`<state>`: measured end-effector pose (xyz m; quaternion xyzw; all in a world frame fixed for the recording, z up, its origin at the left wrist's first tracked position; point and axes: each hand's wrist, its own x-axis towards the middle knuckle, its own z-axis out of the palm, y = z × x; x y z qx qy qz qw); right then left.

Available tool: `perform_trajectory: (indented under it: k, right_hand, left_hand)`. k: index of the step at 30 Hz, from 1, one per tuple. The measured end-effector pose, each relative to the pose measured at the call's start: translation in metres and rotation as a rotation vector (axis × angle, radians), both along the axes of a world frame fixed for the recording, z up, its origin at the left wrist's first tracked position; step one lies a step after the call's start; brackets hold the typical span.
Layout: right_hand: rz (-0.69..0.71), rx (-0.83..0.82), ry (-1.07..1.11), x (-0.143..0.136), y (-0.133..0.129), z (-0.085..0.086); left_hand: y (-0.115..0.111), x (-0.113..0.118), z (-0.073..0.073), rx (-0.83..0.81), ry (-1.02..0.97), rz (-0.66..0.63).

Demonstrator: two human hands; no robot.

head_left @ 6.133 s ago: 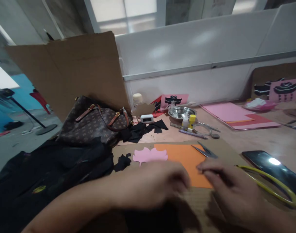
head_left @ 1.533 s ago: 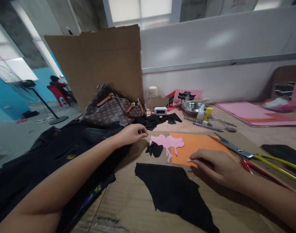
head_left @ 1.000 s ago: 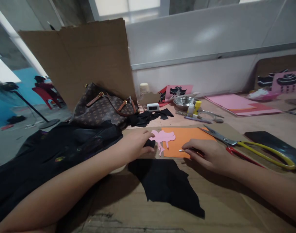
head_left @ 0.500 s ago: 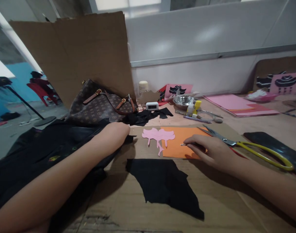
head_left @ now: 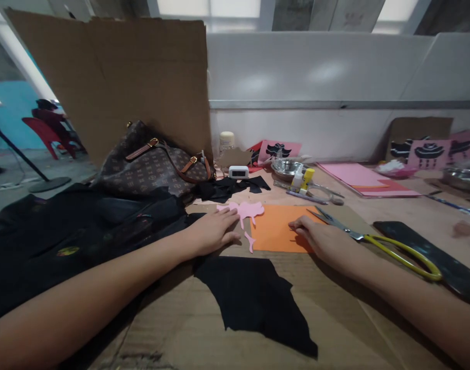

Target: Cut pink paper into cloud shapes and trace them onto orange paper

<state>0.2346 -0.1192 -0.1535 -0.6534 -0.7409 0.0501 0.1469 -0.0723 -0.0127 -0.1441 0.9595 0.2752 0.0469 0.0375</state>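
Observation:
My left hand (head_left: 215, 232) lies flat with its fingers stretched over the left part of a pink paper cutout (head_left: 250, 209). A small separate pink piece (head_left: 250, 241) rests just below that cutout, by the left edge of an orange paper sheet (head_left: 271, 231). Over the orange sheet, my right hand (head_left: 315, 239) is closed in a pinch; what it holds cannot be made out. Scissors with yellow handles (head_left: 402, 257) lie open beyond the right hand, blades over the sheet's corner. Nearer to me, a ragged piece of black cloth (head_left: 254, 298) is spread on the cardboard (head_left: 181, 318).
Black fabric (head_left: 84, 231) and a brown handbag (head_left: 154, 164) fill the left side. Behind are black scraps (head_left: 219, 189), a small digital clock (head_left: 238, 172), a metal bowl (head_left: 287, 168) and glue (head_left: 306, 177). A black phone-like slab (head_left: 423, 257) lies right; a blurred hand (head_left: 464, 228) shows at the edge.
My left hand has moved right from the black fabric onto the pink cutout. The small lower pink piece now lies apart from it. A small light item no longer shows at my right fingertips.

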Motion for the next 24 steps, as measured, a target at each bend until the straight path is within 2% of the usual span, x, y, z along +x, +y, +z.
perform_trajectory:
  k: [3,6,10,14,19,24]
  right_hand:
    - [0.035,-0.053,0.004,0.000,0.005,-0.005]
    - [0.064,-0.073,0.008,-0.001,0.007,-0.003]
    - [0.094,-0.028,0.006,0.001,0.004,0.009]
    - [0.005,0.112,-0.040,0.019,0.008,0.025]
    - [-0.048,0.170,-0.048,0.050,0.034,0.036]
    - [-0.052,0.121,-0.103,0.053,0.067,0.033]
  left_hand:
    - [0.003,-0.002,-0.005,0.010,-0.027,0.044]
    - [0.003,-0.002,-0.007,0.019,-0.045,0.057]
    - [0.003,-0.002,-0.010,0.039,-0.073,0.054]
    - [0.004,-0.002,-0.011,0.060,-0.097,0.045]
    - [0.005,-0.002,-0.012,0.088,-0.105,0.026]
    - [0.006,-0.002,-0.014,0.114,-0.107,0.021]
